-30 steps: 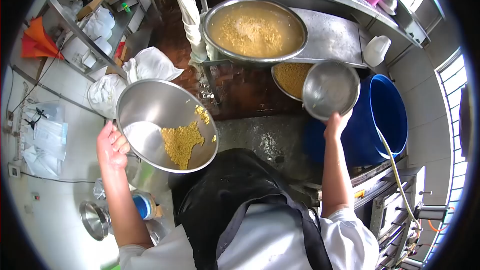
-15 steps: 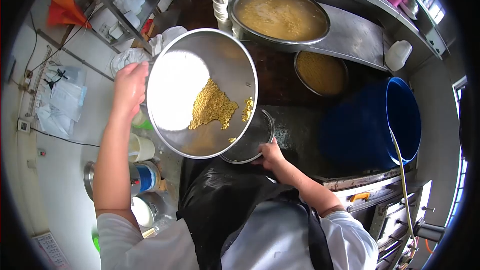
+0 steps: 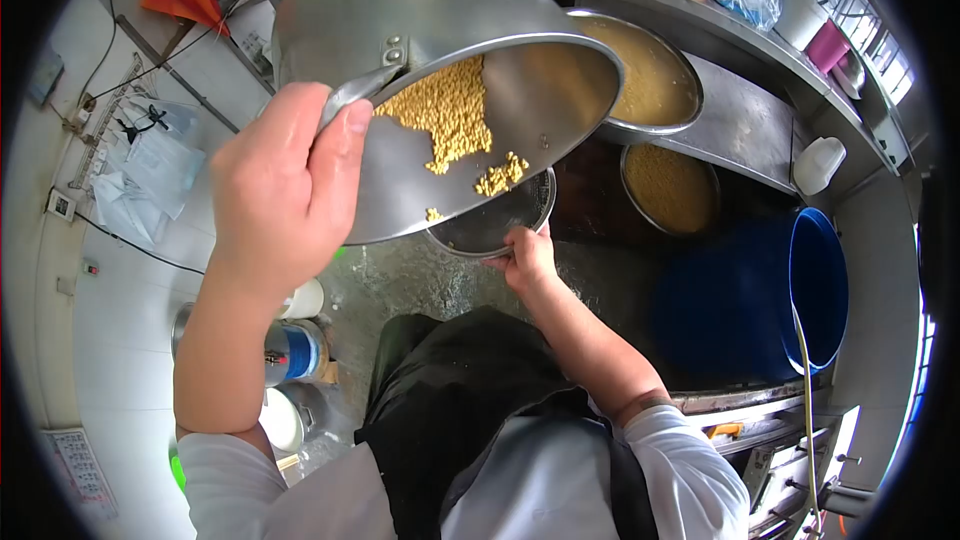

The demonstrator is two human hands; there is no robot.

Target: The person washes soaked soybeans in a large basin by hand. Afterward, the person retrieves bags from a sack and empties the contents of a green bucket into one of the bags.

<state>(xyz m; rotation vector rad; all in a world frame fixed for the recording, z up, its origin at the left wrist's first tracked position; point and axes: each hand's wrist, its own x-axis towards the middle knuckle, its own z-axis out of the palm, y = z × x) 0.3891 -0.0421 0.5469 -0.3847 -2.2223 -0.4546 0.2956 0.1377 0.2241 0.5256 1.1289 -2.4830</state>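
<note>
My left hand (image 3: 280, 185) is closed round the side handle of a large metal pot (image 3: 420, 0). The pot is raised and tipped, its mouth facing me and downward. Wet yellow beans (image 3: 450, 115), which look like soybeans, cling to its inner wall, with a few smaller clumps near the lower rim. Below that rim, my right hand (image 3: 528, 260) grips the edge of a round metal-rimmed sieve (image 3: 480, 228). The pot partly hides the sieve, whose visible inside looks dark.
Beyond the pot stands a wide metal basin (image 3: 655, 75) of cloudy liquid. A smaller bowl (image 3: 670, 190) of beans sits nearer. A blue barrel (image 3: 730, 290) with a hose (image 3: 806, 390) lies tilted at right. A white jug (image 3: 820, 165) stands by the metal counter (image 3: 740, 105).
The pot has risen and tipped further, so its outer wall now shows. The beans inside have shifted relative to my view. My right hand still holds the sieve, slightly higher in view.
</note>
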